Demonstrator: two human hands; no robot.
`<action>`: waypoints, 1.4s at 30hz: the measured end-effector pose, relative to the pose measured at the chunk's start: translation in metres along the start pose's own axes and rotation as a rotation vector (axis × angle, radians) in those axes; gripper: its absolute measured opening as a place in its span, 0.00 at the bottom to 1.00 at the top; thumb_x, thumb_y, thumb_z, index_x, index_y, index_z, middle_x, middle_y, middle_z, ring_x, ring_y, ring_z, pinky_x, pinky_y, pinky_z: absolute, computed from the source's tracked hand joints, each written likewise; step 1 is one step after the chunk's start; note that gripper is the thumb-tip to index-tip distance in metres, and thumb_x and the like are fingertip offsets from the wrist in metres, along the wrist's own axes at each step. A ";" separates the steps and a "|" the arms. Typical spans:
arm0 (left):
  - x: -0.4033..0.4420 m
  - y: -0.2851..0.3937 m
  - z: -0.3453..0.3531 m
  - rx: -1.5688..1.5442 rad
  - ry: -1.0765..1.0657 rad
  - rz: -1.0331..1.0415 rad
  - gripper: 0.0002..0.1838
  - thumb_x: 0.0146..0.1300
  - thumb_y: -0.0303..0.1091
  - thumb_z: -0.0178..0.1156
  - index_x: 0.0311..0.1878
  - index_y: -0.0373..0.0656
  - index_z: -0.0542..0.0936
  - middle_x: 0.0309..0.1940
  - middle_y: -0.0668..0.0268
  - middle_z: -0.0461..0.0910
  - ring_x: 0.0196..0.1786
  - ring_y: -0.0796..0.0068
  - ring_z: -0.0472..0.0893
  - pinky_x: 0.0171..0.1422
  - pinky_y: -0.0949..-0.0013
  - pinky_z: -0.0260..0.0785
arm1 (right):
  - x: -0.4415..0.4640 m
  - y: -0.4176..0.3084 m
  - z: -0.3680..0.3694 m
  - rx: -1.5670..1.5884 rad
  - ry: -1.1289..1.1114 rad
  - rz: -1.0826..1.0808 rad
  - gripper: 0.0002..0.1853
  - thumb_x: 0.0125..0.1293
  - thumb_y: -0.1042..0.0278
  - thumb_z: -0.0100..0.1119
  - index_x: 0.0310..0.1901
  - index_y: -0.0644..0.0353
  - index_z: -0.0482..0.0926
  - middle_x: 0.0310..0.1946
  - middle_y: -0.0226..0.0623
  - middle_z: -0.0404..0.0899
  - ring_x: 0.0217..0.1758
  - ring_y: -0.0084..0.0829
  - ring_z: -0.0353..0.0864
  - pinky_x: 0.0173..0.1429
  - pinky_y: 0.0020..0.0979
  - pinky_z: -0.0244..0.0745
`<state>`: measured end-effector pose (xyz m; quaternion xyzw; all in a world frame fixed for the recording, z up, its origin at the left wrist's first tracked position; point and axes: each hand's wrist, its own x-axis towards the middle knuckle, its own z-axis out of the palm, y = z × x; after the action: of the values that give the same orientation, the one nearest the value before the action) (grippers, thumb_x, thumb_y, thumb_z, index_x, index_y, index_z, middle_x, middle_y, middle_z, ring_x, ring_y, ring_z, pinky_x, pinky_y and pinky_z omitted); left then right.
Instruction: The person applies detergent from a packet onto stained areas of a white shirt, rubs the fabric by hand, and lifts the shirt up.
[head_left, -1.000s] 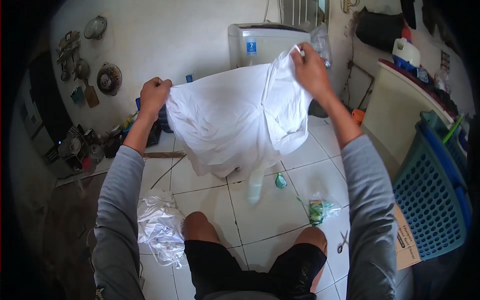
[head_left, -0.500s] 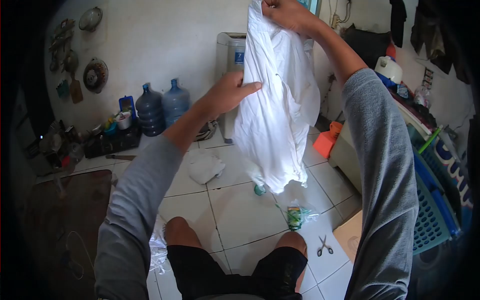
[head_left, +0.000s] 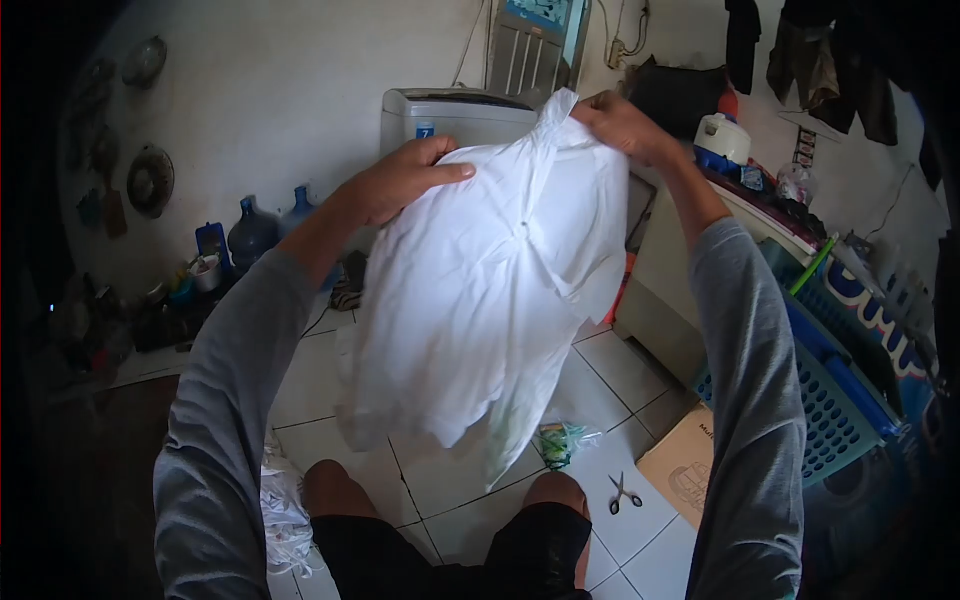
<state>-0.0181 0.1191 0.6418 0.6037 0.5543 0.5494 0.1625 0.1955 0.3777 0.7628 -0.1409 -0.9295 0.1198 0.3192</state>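
Observation:
A white shirt (head_left: 470,290) hangs spread in front of me, held up by both hands over the tiled floor. My left hand (head_left: 405,178) pinches its upper left part, the thumb lying on top of the cloth. My right hand (head_left: 625,128) grips near the collar at the upper right, its fingertips partly hidden by the fabric. A small button shows midway down the front. The lower hem hangs loose above the floor, with one pointed end reaching lowest.
Scissors (head_left: 625,493) and a green plastic packet (head_left: 560,443) lie on the tiles. White strips (head_left: 287,510) are heaped beside my left knee. At right are a cardboard piece (head_left: 683,465) and a teal basket (head_left: 835,430). A washing machine (head_left: 400,115) and water jugs (head_left: 252,238) stand behind.
The shirt has come down and spread wider. My left hand has moved left, away from the right one, and my right hand has lowered. The view has shifted to the right.

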 end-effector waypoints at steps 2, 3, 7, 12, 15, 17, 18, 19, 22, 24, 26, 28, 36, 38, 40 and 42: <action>0.001 -0.003 -0.009 0.136 0.002 -0.023 0.24 0.75 0.48 0.73 0.62 0.39 0.83 0.53 0.62 0.87 0.55 0.72 0.84 0.63 0.63 0.77 | 0.000 0.010 0.006 0.079 -0.032 -0.006 0.40 0.74 0.35 0.66 0.56 0.78 0.87 0.50 0.47 0.91 0.51 0.36 0.89 0.59 0.35 0.84; 0.001 -0.005 -0.013 0.270 0.011 -0.049 0.28 0.73 0.49 0.74 0.64 0.37 0.82 0.55 0.59 0.87 0.56 0.69 0.85 0.65 0.61 0.78 | -0.010 0.003 0.008 0.135 -0.091 -0.046 0.36 0.75 0.37 0.66 0.53 0.76 0.88 0.48 0.44 0.91 0.49 0.33 0.89 0.57 0.35 0.84; 0.000 0.020 -0.015 0.401 -0.029 -0.099 0.32 0.70 0.43 0.75 0.69 0.33 0.79 0.60 0.55 0.87 0.58 0.63 0.87 0.69 0.61 0.77 | -0.019 -0.002 0.030 0.323 -0.157 -0.063 0.27 0.79 0.46 0.66 0.48 0.70 0.90 0.44 0.37 0.91 0.44 0.25 0.88 0.51 0.33 0.84; 0.007 0.039 -0.025 0.538 -0.108 -0.192 0.41 0.69 0.47 0.75 0.77 0.31 0.75 0.65 0.51 0.85 0.64 0.58 0.87 0.72 0.60 0.77 | -0.021 0.001 0.055 0.523 -0.142 -0.011 0.25 0.84 0.47 0.64 0.49 0.68 0.90 0.43 0.36 0.92 0.42 0.25 0.89 0.49 0.32 0.86; -0.002 0.053 -0.019 0.350 -0.039 -0.217 0.44 0.72 0.48 0.73 0.82 0.31 0.69 0.69 0.49 0.83 0.66 0.58 0.86 0.73 0.58 0.77 | -0.025 0.005 0.068 0.726 -0.161 0.041 0.24 0.86 0.50 0.61 0.55 0.69 0.88 0.49 0.39 0.92 0.47 0.26 0.91 0.54 0.33 0.87; 0.007 0.047 -0.022 0.278 -0.006 -0.206 0.44 0.73 0.49 0.72 0.82 0.31 0.68 0.69 0.48 0.82 0.65 0.58 0.87 0.72 0.58 0.78 | -0.034 0.008 0.077 0.843 -0.146 0.008 0.29 0.87 0.44 0.58 0.61 0.70 0.85 0.53 0.42 0.92 0.51 0.29 0.92 0.59 0.37 0.88; 0.012 0.043 -0.024 0.203 0.028 -0.198 0.44 0.75 0.50 0.70 0.83 0.31 0.67 0.70 0.47 0.81 0.64 0.58 0.88 0.71 0.59 0.80 | -0.042 0.011 0.084 0.959 -0.132 -0.023 0.35 0.87 0.38 0.54 0.66 0.71 0.82 0.58 0.45 0.91 0.55 0.33 0.93 0.63 0.40 0.88; 0.012 0.046 -0.023 0.204 0.027 -0.204 0.44 0.75 0.50 0.70 0.83 0.31 0.67 0.70 0.47 0.81 0.64 0.58 0.88 0.71 0.59 0.80 | -0.052 0.016 0.089 0.964 -0.135 -0.020 0.35 0.87 0.38 0.54 0.66 0.71 0.82 0.58 0.45 0.91 0.55 0.33 0.93 0.63 0.40 0.88; 0.016 0.061 -0.024 0.071 0.055 -0.083 0.38 0.79 0.50 0.67 0.81 0.35 0.70 0.68 0.51 0.83 0.61 0.62 0.89 0.67 0.61 0.83 | -0.085 0.034 0.113 1.684 -0.385 -0.078 0.45 0.88 0.28 0.36 0.82 0.67 0.64 0.69 0.51 0.85 0.72 0.42 0.86 0.78 0.48 0.79; 0.020 0.071 -0.026 0.011 0.038 -0.032 0.33 0.81 0.49 0.65 0.79 0.39 0.73 0.65 0.55 0.85 0.59 0.66 0.90 0.64 0.62 0.85 | -0.111 0.066 0.151 1.568 -0.494 -0.055 0.41 0.87 0.37 0.45 0.85 0.65 0.61 0.75 0.50 0.80 0.78 0.43 0.80 0.82 0.48 0.74; 0.028 0.069 -0.033 0.001 0.037 -0.031 0.30 0.81 0.49 0.65 0.77 0.43 0.76 0.63 0.59 0.87 0.59 0.69 0.90 0.65 0.61 0.85 | -0.148 0.075 0.200 1.394 -0.575 -0.021 0.39 0.82 0.52 0.58 0.87 0.60 0.60 0.77 0.47 0.78 0.81 0.40 0.76 0.82 0.46 0.73; 0.030 0.070 -0.034 0.059 0.005 0.004 0.30 0.81 0.50 0.65 0.77 0.45 0.77 0.63 0.60 0.87 0.59 0.68 0.90 0.66 0.60 0.85 | -0.172 0.056 0.244 1.294 -0.567 0.006 0.41 0.78 0.59 0.64 0.88 0.57 0.60 0.77 0.45 0.77 0.81 0.39 0.75 0.81 0.45 0.74; 0.001 0.058 -0.068 0.278 0.068 -0.067 0.32 0.78 0.55 0.67 0.77 0.49 0.77 0.64 0.63 0.87 0.63 0.68 0.89 0.69 0.60 0.84 | -0.143 0.058 0.300 1.160 -0.482 0.141 0.16 0.77 0.68 0.65 0.64 0.59 0.85 0.44 0.24 0.87 0.40 0.17 0.79 0.51 0.26 0.77; -0.015 0.054 -0.089 0.390 0.109 -0.141 0.28 0.78 0.53 0.67 0.73 0.48 0.79 0.62 0.64 0.87 0.62 0.72 0.88 0.70 0.65 0.82 | -0.141 0.045 0.266 1.191 -0.384 0.231 0.09 0.78 0.71 0.62 0.56 0.58 0.85 0.34 0.20 0.81 0.31 0.15 0.68 0.38 0.24 0.68; -0.028 0.046 -0.117 0.502 0.109 -0.166 0.26 0.77 0.48 0.69 0.71 0.48 0.80 0.62 0.64 0.86 0.61 0.73 0.87 0.70 0.67 0.81 | -0.133 0.061 0.245 1.154 -0.361 0.250 0.04 0.80 0.70 0.62 0.50 0.57 0.83 0.32 0.21 0.78 0.27 0.16 0.67 0.32 0.23 0.65; -0.042 0.033 -0.143 0.611 0.100 -0.185 0.23 0.76 0.43 0.70 0.69 0.47 0.81 0.62 0.65 0.86 0.60 0.74 0.87 0.70 0.69 0.79 | -0.128 0.068 0.230 1.006 -0.218 0.294 0.04 0.83 0.69 0.59 0.49 0.58 0.81 0.31 0.24 0.77 0.24 0.17 0.69 0.28 0.23 0.65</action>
<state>-0.1133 0.0138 0.6974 0.5438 0.7535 0.3694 -0.0046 0.1606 0.3677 0.4934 -0.0860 -0.7554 0.6080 0.2287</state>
